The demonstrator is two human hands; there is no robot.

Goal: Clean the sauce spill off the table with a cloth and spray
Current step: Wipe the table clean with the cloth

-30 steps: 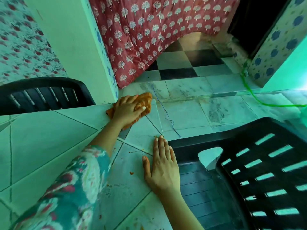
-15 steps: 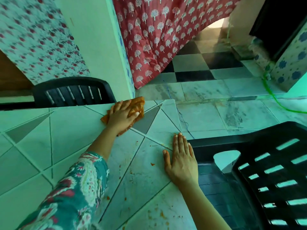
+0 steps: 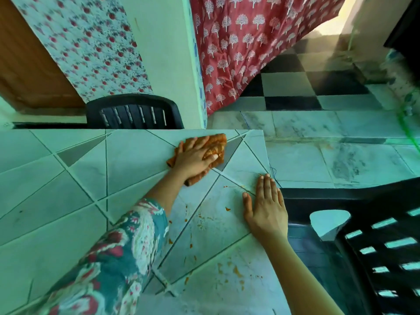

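Near the table's [image 3: 68,201] far right corner, left hand [image 3: 193,159] presses orange cloth [image 3: 218,142], fingers flat; right hand [image 3: 266,208] lies flat at right edge, fingers together.

An orange cloth [image 3: 217,145] is pressed onto the tiled table [image 3: 56,201] by the left hand [image 3: 193,158]; the right hand [image 3: 266,208] is laid flat at its edge, beside sauce spots [image 3: 227,209].

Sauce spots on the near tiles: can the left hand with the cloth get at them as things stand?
Probably yes. The sauce spots lie on the table between both arms, nearer the person than the left hand pressing the cloth. Nothing stands between; the right hand lies flat beside them.
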